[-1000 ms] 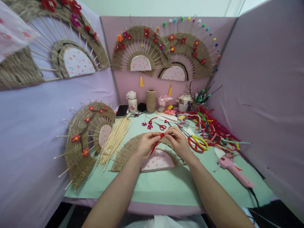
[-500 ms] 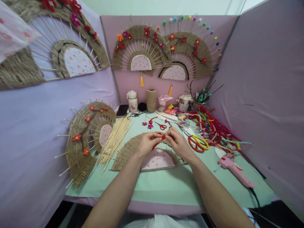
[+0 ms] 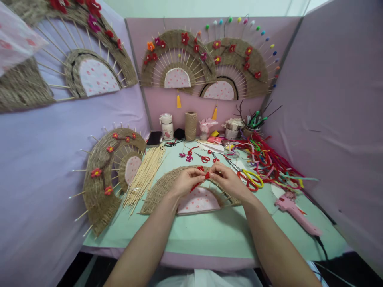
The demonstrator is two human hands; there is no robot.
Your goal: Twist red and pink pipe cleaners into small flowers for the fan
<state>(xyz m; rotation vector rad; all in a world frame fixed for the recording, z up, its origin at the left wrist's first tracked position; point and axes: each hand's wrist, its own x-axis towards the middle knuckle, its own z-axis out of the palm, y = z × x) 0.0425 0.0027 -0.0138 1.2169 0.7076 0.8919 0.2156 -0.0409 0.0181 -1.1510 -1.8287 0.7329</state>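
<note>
Between the fingertips of both hands is a red pipe cleaner (image 3: 196,185), bent at its upper end, its tail hanging down below my left fingers. My left hand (image 3: 189,181) pinches it from the left, and my right hand (image 3: 223,177) pinches the same bent part from the right. Just beneath my hands lies a woven twine fan (image 3: 166,189) with a spotted half-round fabric centre (image 3: 200,200). A small red flower (image 3: 201,168) shows at the fan's top edge, partly behind my fingers.
Red scissors (image 3: 204,158) and larger yellow-and-red scissors (image 3: 253,178) lie beyond my hands. A pink glue gun (image 3: 299,215) with a cord rests at right. Thin bamboo sticks (image 3: 146,175) lie left, beside another flowered fan (image 3: 100,187). Loose pipe cleaners (image 3: 269,159) are heaped at back right.
My right hand has shifted slightly right and down, and its fingers have changed position on the red pipe cleaner. The left hand stays nearly in place, still pinching.
</note>
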